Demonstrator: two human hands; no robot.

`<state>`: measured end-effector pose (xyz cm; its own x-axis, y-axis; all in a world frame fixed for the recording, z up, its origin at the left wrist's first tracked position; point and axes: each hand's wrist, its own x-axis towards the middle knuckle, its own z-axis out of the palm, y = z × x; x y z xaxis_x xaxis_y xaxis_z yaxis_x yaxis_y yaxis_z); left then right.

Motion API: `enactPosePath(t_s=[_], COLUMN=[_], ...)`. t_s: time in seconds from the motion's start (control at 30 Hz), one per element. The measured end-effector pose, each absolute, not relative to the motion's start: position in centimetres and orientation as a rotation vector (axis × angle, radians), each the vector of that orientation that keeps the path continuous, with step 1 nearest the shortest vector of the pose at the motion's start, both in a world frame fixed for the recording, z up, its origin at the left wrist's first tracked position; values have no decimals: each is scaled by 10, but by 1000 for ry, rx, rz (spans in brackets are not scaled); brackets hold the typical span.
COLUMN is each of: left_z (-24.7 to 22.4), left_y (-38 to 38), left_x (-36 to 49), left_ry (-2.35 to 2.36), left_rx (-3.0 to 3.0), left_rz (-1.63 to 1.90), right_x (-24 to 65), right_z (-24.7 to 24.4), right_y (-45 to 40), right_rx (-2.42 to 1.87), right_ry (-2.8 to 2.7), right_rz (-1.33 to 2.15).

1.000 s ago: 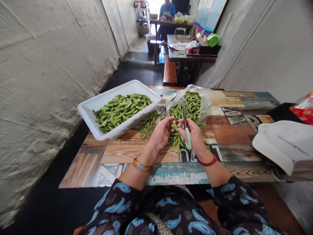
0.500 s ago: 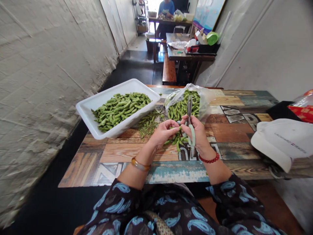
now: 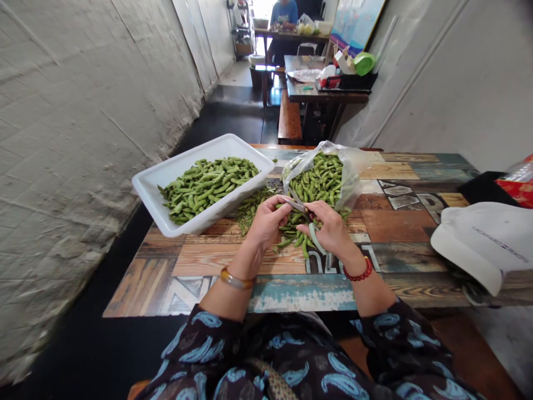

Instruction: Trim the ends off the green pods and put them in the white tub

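My right hand (image 3: 331,226) is closed on scissors (image 3: 317,238) with pale green handles, their blades pointing left to the fingertips of my left hand (image 3: 268,219). The left fingers are pinched together; what they hold is hidden. Under and between the hands lie loose green pods (image 3: 302,239). Beyond them a clear plastic bag (image 3: 350,178) lies open, full of pods (image 3: 318,178). At the left, a white tub (image 3: 156,208) holds a heap of pods (image 3: 208,186). Small green trimmings (image 3: 249,211) lie between the tub and my left hand.
A white cap (image 3: 478,239) sits on the patterned table (image 3: 225,258) at the right, near a black object and a red package (image 3: 518,186). Behind are a second table (image 3: 300,91), a wooden bench (image 3: 289,119) and a person in blue (image 3: 284,14) at a farther table.
The scissors have swung from pointing upward to pointing left, with the blades now at my left fingertips. My left hand has shifted slightly left, and my right hand has turned over the handles.
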<state>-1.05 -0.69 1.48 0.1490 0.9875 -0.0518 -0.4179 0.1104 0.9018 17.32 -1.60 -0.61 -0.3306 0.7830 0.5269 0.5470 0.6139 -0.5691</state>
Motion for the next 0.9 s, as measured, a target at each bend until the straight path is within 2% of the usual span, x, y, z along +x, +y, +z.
enactPosePath(t_s=[0.6,0.9], left_z=[11,12], left_y=[-7,-6], left_x=[-11,-10], left_ry=[844,746], left_rx=[1025,901], left_rz=[1231,1199], right_x=[175,177], right_z=[-5,-5], right_y=[-16,-17], right_rx=[-981,-1016], right_ry=[-2071,-2094], right_rz=[336,313])
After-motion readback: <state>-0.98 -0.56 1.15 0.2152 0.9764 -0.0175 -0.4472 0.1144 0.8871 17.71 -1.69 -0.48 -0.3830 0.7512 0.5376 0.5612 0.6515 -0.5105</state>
